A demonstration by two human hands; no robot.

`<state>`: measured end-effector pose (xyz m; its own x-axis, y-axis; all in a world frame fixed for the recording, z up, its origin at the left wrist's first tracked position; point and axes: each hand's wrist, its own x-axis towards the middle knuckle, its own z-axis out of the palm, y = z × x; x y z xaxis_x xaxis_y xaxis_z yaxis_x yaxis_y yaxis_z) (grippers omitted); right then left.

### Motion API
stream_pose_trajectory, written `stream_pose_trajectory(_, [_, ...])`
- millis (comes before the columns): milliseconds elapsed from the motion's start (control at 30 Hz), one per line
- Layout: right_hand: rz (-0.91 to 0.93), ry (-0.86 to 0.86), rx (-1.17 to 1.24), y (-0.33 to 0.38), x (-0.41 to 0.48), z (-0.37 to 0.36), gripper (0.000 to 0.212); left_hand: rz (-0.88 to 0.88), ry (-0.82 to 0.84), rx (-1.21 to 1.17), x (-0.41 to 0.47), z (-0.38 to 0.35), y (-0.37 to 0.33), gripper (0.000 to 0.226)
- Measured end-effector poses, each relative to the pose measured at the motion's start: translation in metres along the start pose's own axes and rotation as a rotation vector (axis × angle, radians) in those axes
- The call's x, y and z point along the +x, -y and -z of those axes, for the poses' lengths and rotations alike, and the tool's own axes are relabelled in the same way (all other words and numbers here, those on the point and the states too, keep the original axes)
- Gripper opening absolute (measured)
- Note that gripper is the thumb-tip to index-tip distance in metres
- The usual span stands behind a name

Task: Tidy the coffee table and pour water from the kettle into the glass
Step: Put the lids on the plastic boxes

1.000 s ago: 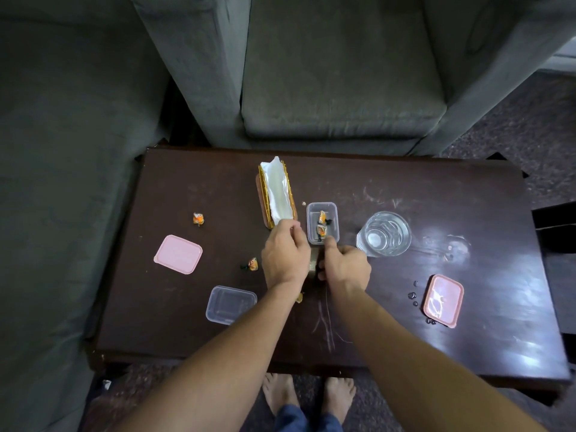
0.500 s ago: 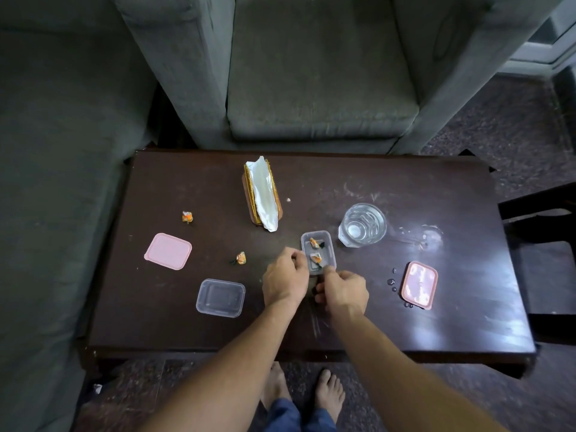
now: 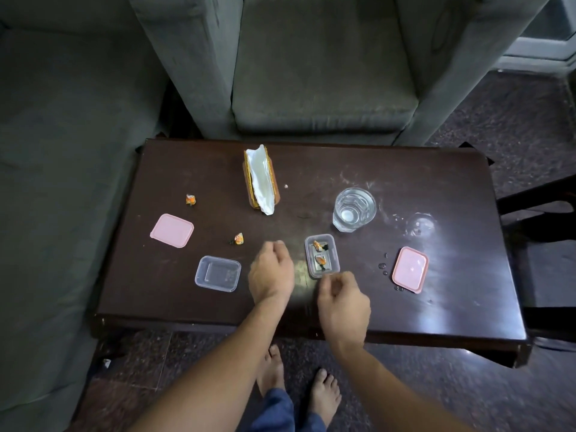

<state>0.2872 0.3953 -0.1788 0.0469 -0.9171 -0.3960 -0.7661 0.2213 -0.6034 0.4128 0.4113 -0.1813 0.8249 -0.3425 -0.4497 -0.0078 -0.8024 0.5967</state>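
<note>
Hands had let go: the left hand and right hand hung loosely curled and empty beside the small container they had just drawn nearer across the table. One loose sweet awaited collecting; the glass stood just beyond, no kettle visible.

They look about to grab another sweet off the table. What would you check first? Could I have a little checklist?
1. Hands free: ok. The left hand and right hand are loosely curled, and nothing shows in either.
2. Sweet within reach: ok. The near sweet lies just beyond the left hand. The far sweet lies further left.
3. Box ready: ok. The small box is lidless with two sweets inside.
4. Glass out of the way: ok. The glass stands beyond the box, apart from it.
5. Kettle at hand: cannot tell, none in view.
6. Table dry: not ok. There are drops beside the right pink lid.
</note>
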Motion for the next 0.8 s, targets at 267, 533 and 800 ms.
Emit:
stream_pose_trajectory(267, [0.249,0.208,-0.2,0.025,-0.007,-0.054,0.02,0.135,0.004,-0.132,0.001,0.013,0.045,0.025])
stream_pose_trajectory(533, [0.317,0.219,-0.332,0.035,0.009,-0.085,0.024,0.075,0.067,-0.1,0.001,0.013,0.069,0.03])
stream_pose_trajectory(800, [0.385,0.215,-0.371,0.029,0.006,-0.079,0.017,0.059,0.055,-0.074,0.0,0.009,0.068,0.031])
